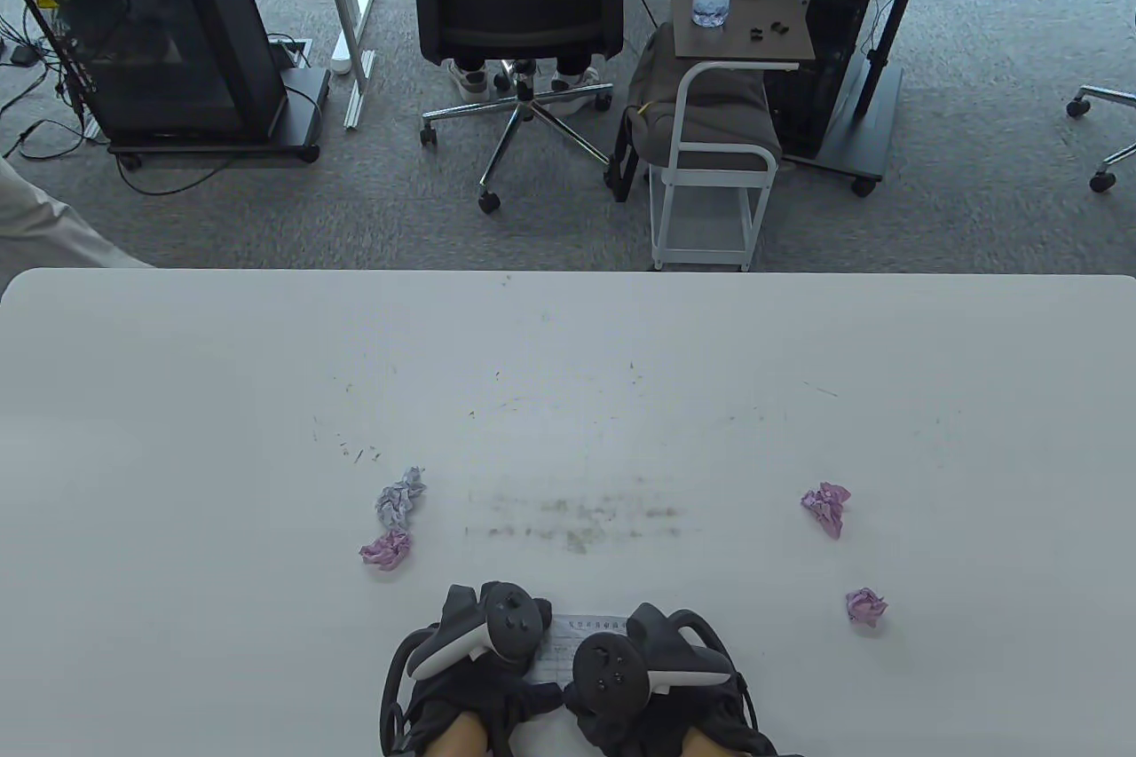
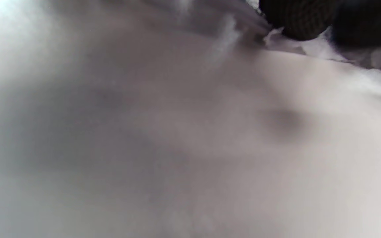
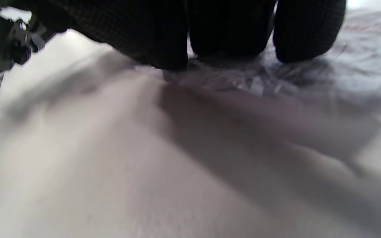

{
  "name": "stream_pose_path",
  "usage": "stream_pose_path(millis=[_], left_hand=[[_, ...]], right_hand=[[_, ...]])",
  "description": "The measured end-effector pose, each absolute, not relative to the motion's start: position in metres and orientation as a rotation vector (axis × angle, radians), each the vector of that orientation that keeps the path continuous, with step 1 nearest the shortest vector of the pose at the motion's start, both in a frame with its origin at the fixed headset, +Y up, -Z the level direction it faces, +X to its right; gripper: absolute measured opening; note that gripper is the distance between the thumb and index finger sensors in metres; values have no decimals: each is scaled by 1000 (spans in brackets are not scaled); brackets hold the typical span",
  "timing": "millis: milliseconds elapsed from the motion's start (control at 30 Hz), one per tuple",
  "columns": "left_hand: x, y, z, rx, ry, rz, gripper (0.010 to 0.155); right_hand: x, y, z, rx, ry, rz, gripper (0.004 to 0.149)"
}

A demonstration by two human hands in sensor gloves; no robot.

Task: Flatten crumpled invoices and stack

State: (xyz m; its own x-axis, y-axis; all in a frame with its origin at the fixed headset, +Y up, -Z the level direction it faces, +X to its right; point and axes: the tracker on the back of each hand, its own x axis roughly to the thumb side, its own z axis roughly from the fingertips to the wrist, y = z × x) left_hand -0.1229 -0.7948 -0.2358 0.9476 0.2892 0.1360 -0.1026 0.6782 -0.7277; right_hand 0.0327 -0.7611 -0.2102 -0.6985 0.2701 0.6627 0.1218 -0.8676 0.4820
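on the near edge of the table, between my wrists: this is where the work sits.
table (image 1: 568,366): white, scuffed with grey smudges just beyond my hands.
left hand (image 1: 484,637): pressed down on the left part of the sheet; whether the fingers lie spread or curled i cannot tell, the tracker hides them.
right hand (image 1: 639,668): fingers (image 3: 309,29) extended, tips down on the wrinkled paper; it holds nothing, it presses.
invoice (image 1: 581,634): one printed sheet, mostly unfolded, lying flat under and between both hands, creases showing in the right wrist view.
blue-white ball (image 1: 399,498): crumpled, far left of centre, just beside a purple ball (image 1: 387,548).
right purple balls: one (image 1: 827,507) further out, one (image 1: 866,606) nearer, well apart from my hands.
how i'd do this step well: pin one side, sweep the other palm outward from the middle, slowly so thin paper doesn't tear.
containers: none on the table; no stack visible yet.
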Motion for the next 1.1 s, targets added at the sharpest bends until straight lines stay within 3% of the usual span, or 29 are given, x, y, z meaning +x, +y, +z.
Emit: stream_pose_path(millis=[67,533,767,967,1100], left_hand=[[-123,-795,-236,-799,-248,222,83],[-122,-795,-236,-801,-247,218,83],[-122,-795,-236,-801,-247,220,83],[-122,-795,-236,-800,-248,223,83],[-122,-795,-236,-799,-249,225,83]], right_hand=[[31,-761,-212,1195,760,2725,39],[65,-763,-229,723,1023,2701,36],[84,-765,-233,621,985,2748,36],[103,-752,-236,556,572,2734,38],[100,-749,-234,622,336,2725,39]])
